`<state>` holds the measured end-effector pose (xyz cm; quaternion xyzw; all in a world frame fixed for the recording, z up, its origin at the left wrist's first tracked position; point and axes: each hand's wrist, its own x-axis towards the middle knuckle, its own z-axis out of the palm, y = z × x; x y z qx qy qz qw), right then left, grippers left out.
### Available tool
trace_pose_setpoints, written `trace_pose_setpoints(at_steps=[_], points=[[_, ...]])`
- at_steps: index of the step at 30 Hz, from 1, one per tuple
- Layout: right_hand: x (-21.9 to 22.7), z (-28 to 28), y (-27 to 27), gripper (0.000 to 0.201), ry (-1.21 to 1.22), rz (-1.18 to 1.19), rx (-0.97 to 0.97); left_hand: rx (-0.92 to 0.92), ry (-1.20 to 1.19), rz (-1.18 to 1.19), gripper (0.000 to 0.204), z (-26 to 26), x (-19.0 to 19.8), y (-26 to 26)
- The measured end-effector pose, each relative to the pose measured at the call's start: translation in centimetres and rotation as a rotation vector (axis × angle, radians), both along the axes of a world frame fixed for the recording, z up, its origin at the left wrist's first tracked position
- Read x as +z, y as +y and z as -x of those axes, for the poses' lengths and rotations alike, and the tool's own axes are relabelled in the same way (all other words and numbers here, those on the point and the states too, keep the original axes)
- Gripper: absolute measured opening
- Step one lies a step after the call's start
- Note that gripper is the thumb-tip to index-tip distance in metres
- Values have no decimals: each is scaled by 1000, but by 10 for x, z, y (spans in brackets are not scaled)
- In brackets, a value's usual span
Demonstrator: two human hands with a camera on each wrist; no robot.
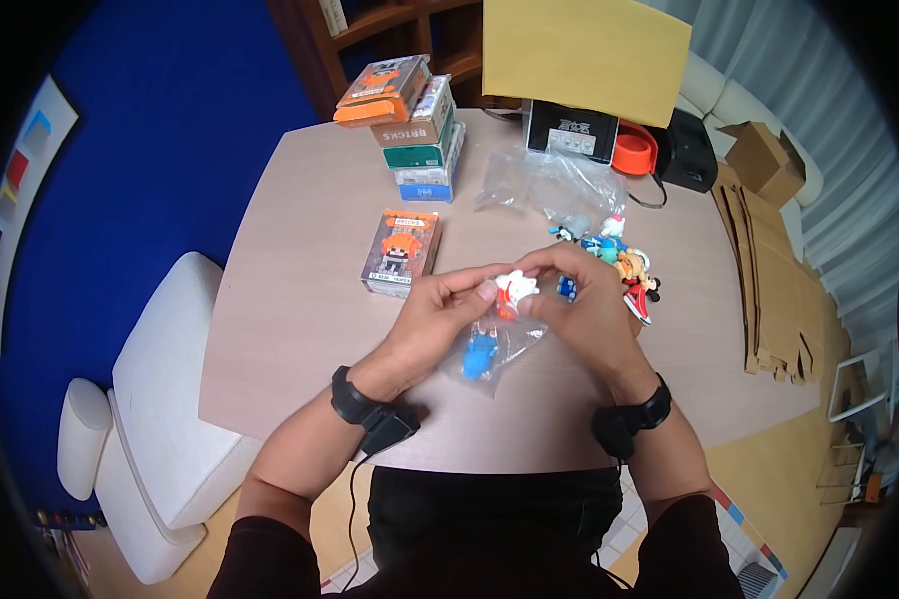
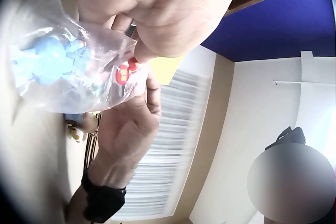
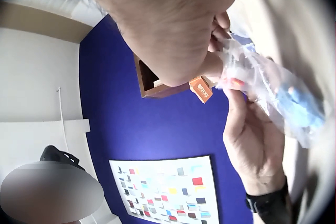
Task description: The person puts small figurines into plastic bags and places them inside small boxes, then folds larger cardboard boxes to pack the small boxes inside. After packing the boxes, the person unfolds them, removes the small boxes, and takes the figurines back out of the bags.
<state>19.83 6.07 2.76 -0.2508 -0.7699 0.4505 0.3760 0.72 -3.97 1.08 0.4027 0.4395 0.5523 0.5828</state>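
Over the front part of the table, both hands hold a clear plastic bag (image 1: 521,344) by its upper end. The left hand (image 1: 432,317) pinches its left side, thumb at a small white figurine with red parts (image 1: 517,288). From the other side the right hand (image 1: 597,317) grips the bag, thumb and fingers bent round the figurine's right edge. A light blue figurine (image 2: 55,61) hangs in the lower end, seen through the plastic. Red pieces (image 2: 124,74) show through the film between the hands. The right hand's fingertips are partly hidden.
Beyond the right hand lies a pile of small toy figurines (image 1: 624,262). A brick-toy box (image 1: 402,250) stands left, with stacked boxes (image 1: 418,135) behind. Empty plastic bags (image 1: 569,182), a red round object (image 1: 633,152) and a black box (image 1: 569,128) are farther back. Flattened cardboard (image 1: 769,285) leans at the right edge.
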Motion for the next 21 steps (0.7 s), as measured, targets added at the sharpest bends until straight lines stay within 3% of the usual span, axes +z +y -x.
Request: trace_pose_setpoints(at_steps=[1,3,12,14,19,21], points=[[1,-1,0,36,1,-2,-2,-5,-1,-16,39,0,0,0],[3,-1,0,38,-112,-257,21,-7,-3,-32,39,-1,0,0],[-1,4,-11,37,-155,-477,39,55,44,-59,34,-3,-12,2],[-3,1,-9,37,-211,-416,60,75,162,-111,34,-1,-13,2],[-5,0,-6,36,-271,-251,116,45,88,-143,39,1,-12,4],[-10,1,-5,35,-238,-65,153,36,50,-160,42,2,-16,5]])
